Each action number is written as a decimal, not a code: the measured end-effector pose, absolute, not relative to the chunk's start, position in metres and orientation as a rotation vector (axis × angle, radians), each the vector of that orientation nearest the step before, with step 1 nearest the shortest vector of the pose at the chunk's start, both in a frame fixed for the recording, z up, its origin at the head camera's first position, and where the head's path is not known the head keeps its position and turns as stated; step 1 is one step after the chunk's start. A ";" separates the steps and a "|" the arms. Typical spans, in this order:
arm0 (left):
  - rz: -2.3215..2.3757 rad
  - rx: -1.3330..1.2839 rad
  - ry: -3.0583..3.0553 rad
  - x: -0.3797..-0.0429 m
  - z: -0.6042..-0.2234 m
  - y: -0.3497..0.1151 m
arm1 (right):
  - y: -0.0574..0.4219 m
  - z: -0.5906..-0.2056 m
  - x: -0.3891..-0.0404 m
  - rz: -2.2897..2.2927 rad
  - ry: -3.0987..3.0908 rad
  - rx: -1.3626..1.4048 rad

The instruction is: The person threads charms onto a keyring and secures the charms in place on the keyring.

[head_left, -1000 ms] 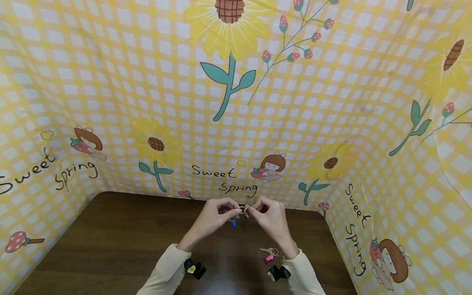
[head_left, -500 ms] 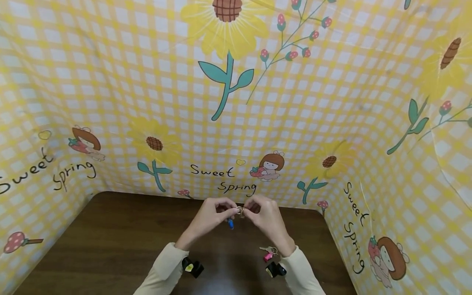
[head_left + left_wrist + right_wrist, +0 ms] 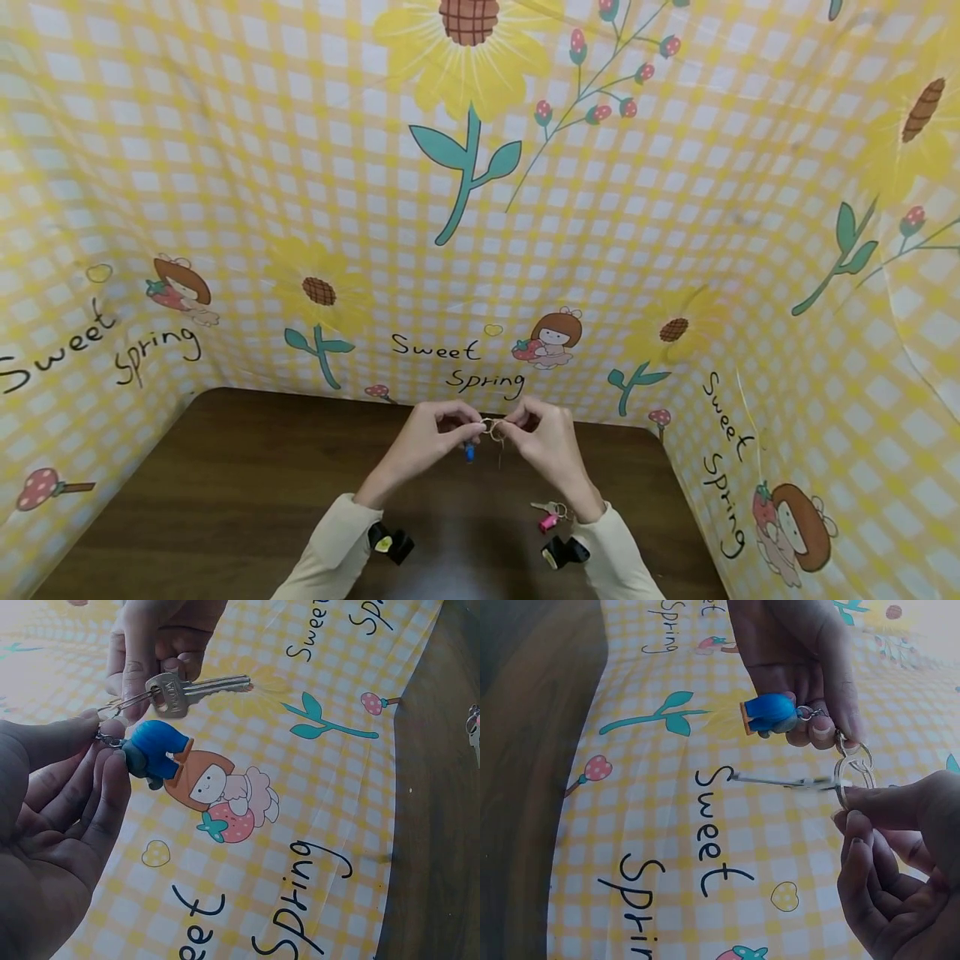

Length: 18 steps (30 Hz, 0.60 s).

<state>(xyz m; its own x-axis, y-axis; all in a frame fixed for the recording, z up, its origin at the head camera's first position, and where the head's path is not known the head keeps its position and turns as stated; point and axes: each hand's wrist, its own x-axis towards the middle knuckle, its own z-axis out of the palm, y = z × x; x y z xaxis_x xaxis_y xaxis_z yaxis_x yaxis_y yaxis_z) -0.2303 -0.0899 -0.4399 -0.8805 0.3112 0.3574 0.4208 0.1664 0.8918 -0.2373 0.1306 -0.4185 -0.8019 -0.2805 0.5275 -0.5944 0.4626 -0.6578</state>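
In the head view my left hand [image 3: 426, 437] and right hand [image 3: 552, 437] meet above the far edge of the table. The left thumb and fingers pinch a small metal ring [image 3: 871, 754], from which a blue figure-shaped charm [image 3: 156, 748] hangs by a short chain. Thumb and forefinger of the right hand pinch a larger key ring [image 3: 873, 780] carrying a silver key [image 3: 196, 694]. In the right wrist view the two rings overlap; whether one is threaded through the other I cannot tell. Fingertips cover parts of both rings.
A second key [image 3: 542, 506] lies on the brown table [image 3: 225, 483] near the right forearm, with a pink charm [image 3: 549, 522] on its ring. Yellow checked cloth [image 3: 360, 167] walls in the back and both sides of the table.
The hands came closer together half a second ago and are now slightly farther apart. The key hangs in sight again below the right fingers. The pink charm and its key stay on the table.
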 end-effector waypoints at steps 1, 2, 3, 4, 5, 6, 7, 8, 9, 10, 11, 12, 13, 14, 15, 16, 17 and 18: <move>-1.831 -0.740 -2.324 -0.230 -0.440 -0.090 | 0.131 -0.419 -0.237 1.276 -2.373 0.735; -1.829 -0.746 -2.321 -0.230 -0.441 -0.090 | 0.131 -0.419 -0.237 1.285 -2.376 0.728; -1.827 -0.749 -2.322 -0.230 -0.441 -0.089 | 0.131 -0.419 -0.236 1.292 -2.379 0.723; -1.823 -0.753 -2.321 -0.230 -0.441 -0.089 | 0.131 -0.419 -0.236 1.300 -2.380 0.719; -1.820 -0.757 -2.319 -0.230 -0.442 -0.089 | 0.132 -0.419 -0.236 1.307 -2.382 0.716; -1.818 -0.759 -2.316 -0.230 -0.443 -0.090 | 0.132 -0.419 -0.235 1.315 -2.385 0.713; -1.815 -0.759 -2.315 -0.230 -0.443 -0.090 | 0.132 -0.419 -0.235 1.325 -2.389 0.710; -1.818 -0.762 -2.308 -0.230 -0.444 -0.090 | 0.132 -0.420 -0.235 1.334 -2.392 0.708; -1.820 -0.768 -2.301 -0.229 -0.444 -0.090 | 0.132 -0.420 -0.235 1.343 -2.392 0.706; -1.820 -0.774 -2.294 -0.229 -0.445 -0.089 | 0.133 -0.420 -0.235 1.354 -2.392 0.701; -1.822 -0.784 -2.285 -0.229 -0.445 -0.089 | 0.133 -0.420 -0.235 1.368 -2.389 0.699; -1.825 -0.792 -2.278 -0.229 -0.445 -0.088 | 0.133 -0.421 -0.234 1.379 -2.385 0.695; -1.827 -0.799 -2.270 -0.229 -0.446 -0.088 | 0.133 -0.421 -0.234 1.394 -2.380 0.690; -1.830 -0.806 -2.261 -0.228 -0.446 -0.088 | 0.133 -0.421 -0.234 1.410 -2.372 0.687; -1.828 -0.805 -2.260 -0.229 -0.446 -0.088 | 0.133 -0.422 -0.234 1.432 -2.367 0.679; -1.826 -0.801 -2.259 -0.229 -0.447 -0.088 | 0.133 -0.422 -0.233 1.456 -2.362 0.672; -1.830 -0.800 -2.253 -0.229 -0.447 -0.088 | 0.132 -0.422 -0.233 1.484 -2.357 0.666; -1.834 -0.795 -2.251 -0.229 -0.447 -0.088 | 0.132 -0.422 -0.233 1.509 -2.357 0.658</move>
<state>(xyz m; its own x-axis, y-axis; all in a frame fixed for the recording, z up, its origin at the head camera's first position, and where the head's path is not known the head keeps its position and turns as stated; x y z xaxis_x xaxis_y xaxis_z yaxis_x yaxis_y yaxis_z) -0.2288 -0.0880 -0.4467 -0.8524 0.3139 0.4182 0.4730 0.1222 0.8725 -0.2326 0.1320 -0.4219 -0.8616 -0.2303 0.4523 -0.5072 0.3556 -0.7850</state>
